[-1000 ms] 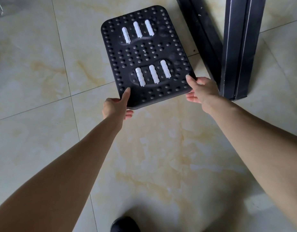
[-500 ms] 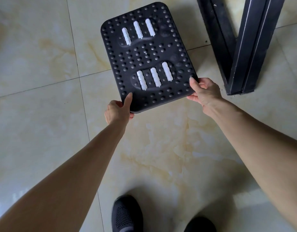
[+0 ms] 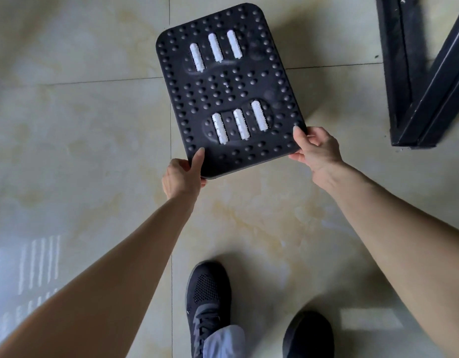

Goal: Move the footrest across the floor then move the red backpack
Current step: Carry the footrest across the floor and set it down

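Note:
The footrest [image 3: 228, 86] is a black studded plastic board with two sets of three white rollers. It is lifted above the tiled floor, tilted, its near edge toward me. My left hand [image 3: 183, 175] grips the near left corner, thumb on top. My right hand [image 3: 317, 148] grips the near right corner, thumb on the studded face. No red backpack is in view.
A black metal frame leg [image 3: 424, 86] stands on the floor at the upper right, close to the footrest's right side. My two black shoes [image 3: 207, 301] are on the pale marbled tiles [image 3: 81, 140] below my arms.
The footrest, held in both hands, has come away from the black frame leg toward me and leftward. My feet have stepped into view at the bottom.

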